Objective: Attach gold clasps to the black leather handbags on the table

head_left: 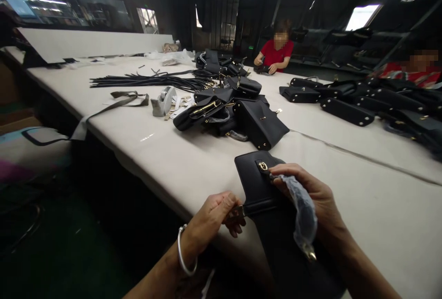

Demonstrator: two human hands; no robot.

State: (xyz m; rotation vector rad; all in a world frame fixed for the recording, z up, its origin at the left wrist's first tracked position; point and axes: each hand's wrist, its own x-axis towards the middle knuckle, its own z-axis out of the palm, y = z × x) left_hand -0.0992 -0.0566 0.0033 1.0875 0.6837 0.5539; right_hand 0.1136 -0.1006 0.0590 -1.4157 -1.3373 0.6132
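A black handbag (283, 239) lies at the table's near edge, its lower part running out of the frame. My left hand (221, 211), with a bangle at the wrist, is closed on a small metal-looking piece at the bag's left side; the fingers partly hide it. My right hand (314, 193) is closed on the bag's upper part near a gold ring fitting (263, 166). Against that hand lies the bag's curved handle (305, 211), wrapped in clear plastic, with gold hardware at its lower end.
Just beyond is a pile of black handbags (258, 121). Black straps (138, 80) and a grey tape dispenser (163, 102) lie to its left. More bags (347, 110) cover the right side. Two people in red sit across the table (193, 161).
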